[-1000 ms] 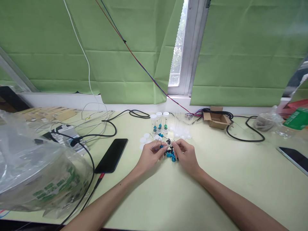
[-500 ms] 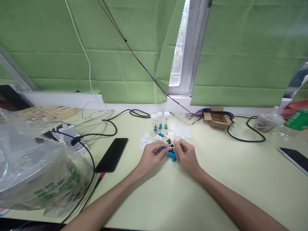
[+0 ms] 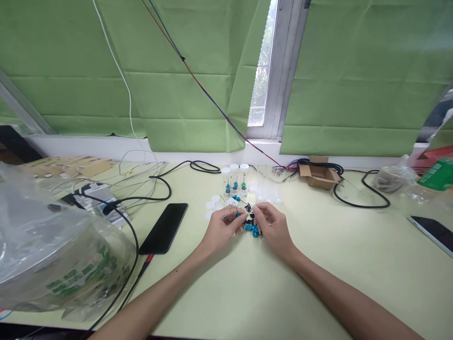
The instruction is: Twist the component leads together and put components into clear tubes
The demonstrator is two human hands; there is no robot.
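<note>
My left hand (image 3: 222, 230) is closed in a pinch on a small blue part with a thin wire (image 3: 238, 215). Close beside it, my right hand (image 3: 276, 227) has its thumb and fingers pressed together; what lies between them is too small to make out. Below and between the fingertips, several loose blue parts (image 3: 255, 231) rest on the table. A little black part (image 3: 248, 207) lies just beyond the fingertips. Farther back stand clear capped tubes (image 3: 235, 182) with blue and green wired parts inside. White round caps (image 3: 211, 205) lie left of them.
More clear tubes (image 3: 265, 182) stand at the back, near an open cardboard box (image 3: 320, 178) and black cables (image 3: 361, 206). On the left are a black phone (image 3: 164, 228) and a large plastic bag (image 3: 63, 255). Another phone (image 3: 433, 236) lies at the right edge.
The thin metal wire that stretched between my fingertips no longer shows there. The blue part in my left hand has shifted slightly left; both hands stay in nearly the same place.
</note>
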